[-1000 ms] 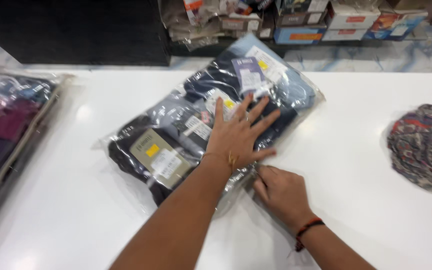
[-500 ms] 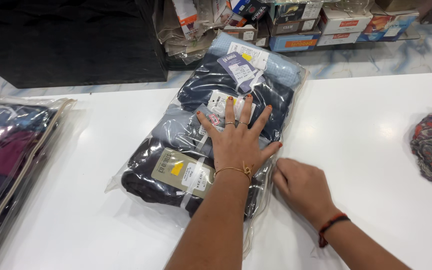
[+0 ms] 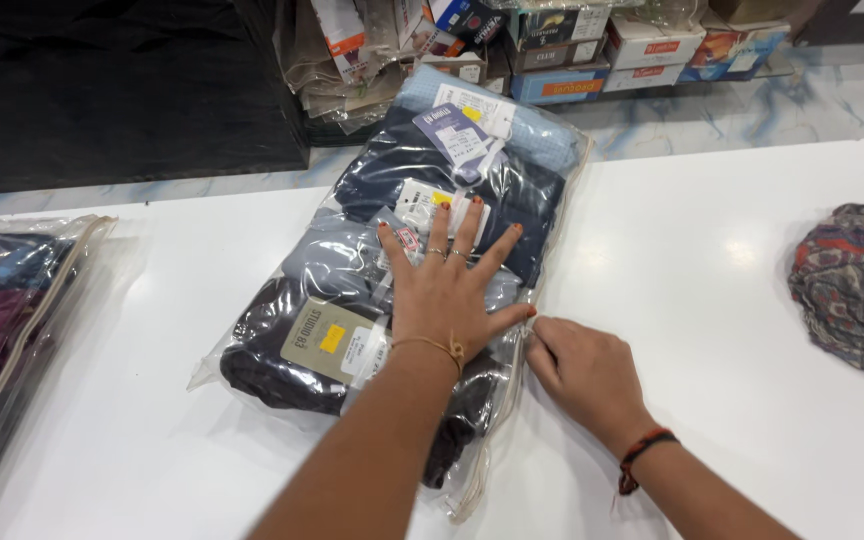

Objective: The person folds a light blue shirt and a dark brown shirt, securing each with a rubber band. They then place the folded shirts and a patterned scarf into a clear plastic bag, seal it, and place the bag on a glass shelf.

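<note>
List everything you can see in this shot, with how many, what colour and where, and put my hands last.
Clear plastic bag of folded clothes: one, dark navy, grey and pale blue garments with paper tags, middle of the counter.
Second clear bag of clothes: one, maroon and blue contents, left edge of the counter.
Patterned cloth: one, red, grey and cream print, bunched at the right edge.
White counter: one, under all of these.
Boxes and packets: several, mixed colours, stacked on the floor beyond the counter.
Black panel: one, upper left behind the counter.
Left hand: flat, fingers spread, pressing on the middle bag; thin bracelet at the wrist.
Right hand: at the bag's right edge, fingers curled; dark thread band on the wrist.
</note>
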